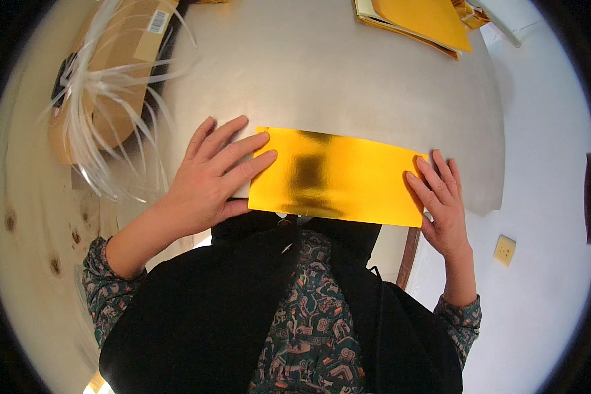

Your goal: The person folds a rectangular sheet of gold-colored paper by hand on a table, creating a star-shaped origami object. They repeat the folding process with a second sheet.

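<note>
A shiny gold foil sheet (368, 177), a long rectangle, lies at the near edge of the grey table in front of my body. My left hand (210, 174) is at its left end, fingers spread, with two fingertips on the foil and the thumb by the lower left corner. At the other end is my right hand (443, 194), its fingers stretched out along the short edge and some fingertips resting on the gold surface. The thumb of that hand is near the lower right corner. A dark reflection shows on the left half of the sheet.
The grey table (276, 72) bears a stack of gold sheets (420, 23) at its far right. To the left stand a cardboard box (121, 72) and a bundle of clear plastic strips (95, 85). A white wall with a socket (505, 250) is on the right.
</note>
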A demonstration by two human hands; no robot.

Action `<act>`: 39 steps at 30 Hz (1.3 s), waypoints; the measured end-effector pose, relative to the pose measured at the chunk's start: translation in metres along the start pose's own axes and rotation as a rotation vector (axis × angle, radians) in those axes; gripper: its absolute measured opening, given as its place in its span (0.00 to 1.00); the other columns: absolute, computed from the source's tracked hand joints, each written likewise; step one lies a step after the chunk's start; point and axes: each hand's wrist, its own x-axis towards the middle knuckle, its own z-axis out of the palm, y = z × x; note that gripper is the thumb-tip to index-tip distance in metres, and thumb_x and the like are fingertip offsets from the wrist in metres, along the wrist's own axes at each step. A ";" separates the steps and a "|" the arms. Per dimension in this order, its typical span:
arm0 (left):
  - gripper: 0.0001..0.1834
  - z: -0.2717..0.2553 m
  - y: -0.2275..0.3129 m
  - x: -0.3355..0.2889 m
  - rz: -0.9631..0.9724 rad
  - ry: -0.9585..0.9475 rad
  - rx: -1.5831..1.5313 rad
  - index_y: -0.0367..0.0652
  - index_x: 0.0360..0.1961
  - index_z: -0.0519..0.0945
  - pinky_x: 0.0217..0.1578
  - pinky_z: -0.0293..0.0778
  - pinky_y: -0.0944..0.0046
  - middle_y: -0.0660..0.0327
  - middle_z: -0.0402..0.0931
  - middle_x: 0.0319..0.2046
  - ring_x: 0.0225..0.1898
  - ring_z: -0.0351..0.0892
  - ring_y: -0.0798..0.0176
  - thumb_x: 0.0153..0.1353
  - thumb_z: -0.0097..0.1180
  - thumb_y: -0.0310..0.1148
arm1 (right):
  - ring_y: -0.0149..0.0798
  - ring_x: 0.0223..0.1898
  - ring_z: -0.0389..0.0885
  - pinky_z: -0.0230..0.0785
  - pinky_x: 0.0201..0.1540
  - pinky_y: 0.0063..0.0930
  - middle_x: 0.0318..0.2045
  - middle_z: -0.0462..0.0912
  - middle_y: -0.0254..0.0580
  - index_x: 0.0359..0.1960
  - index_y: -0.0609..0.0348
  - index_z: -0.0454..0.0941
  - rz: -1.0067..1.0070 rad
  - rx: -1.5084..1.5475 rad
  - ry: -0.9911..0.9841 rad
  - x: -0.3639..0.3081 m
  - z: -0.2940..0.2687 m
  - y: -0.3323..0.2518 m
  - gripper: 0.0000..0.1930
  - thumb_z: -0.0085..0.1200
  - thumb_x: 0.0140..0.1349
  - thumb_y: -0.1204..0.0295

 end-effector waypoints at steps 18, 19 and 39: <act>0.28 -0.013 -0.022 0.035 -0.502 0.125 -0.393 0.39 0.63 0.74 0.41 0.83 0.54 0.53 0.84 0.34 0.35 0.86 0.49 0.67 0.66 0.41 | 0.22 0.30 0.74 0.70 0.36 0.22 0.29 0.82 0.29 0.56 0.59 0.82 0.549 0.685 0.155 0.080 -0.022 -0.002 0.13 0.59 0.74 0.68; 0.26 -0.011 -0.020 0.034 -0.447 0.181 -0.311 0.41 0.62 0.76 0.44 0.83 0.54 0.53 0.84 0.37 0.37 0.86 0.50 0.67 0.65 0.40 | 0.23 0.29 0.74 0.71 0.35 0.23 0.27 0.82 0.29 0.56 0.58 0.82 0.565 0.656 0.152 0.082 -0.019 -0.001 0.14 0.59 0.74 0.68; 0.34 0.011 -0.056 0.013 0.199 0.313 -0.151 0.47 0.62 0.81 0.66 0.66 0.47 0.57 0.76 0.61 0.65 0.73 0.50 0.55 0.73 0.45 | 0.40 0.37 0.81 0.76 0.44 0.35 0.39 0.79 0.43 0.62 0.48 0.81 0.379 0.025 0.382 0.077 0.008 -0.022 0.17 0.58 0.73 0.66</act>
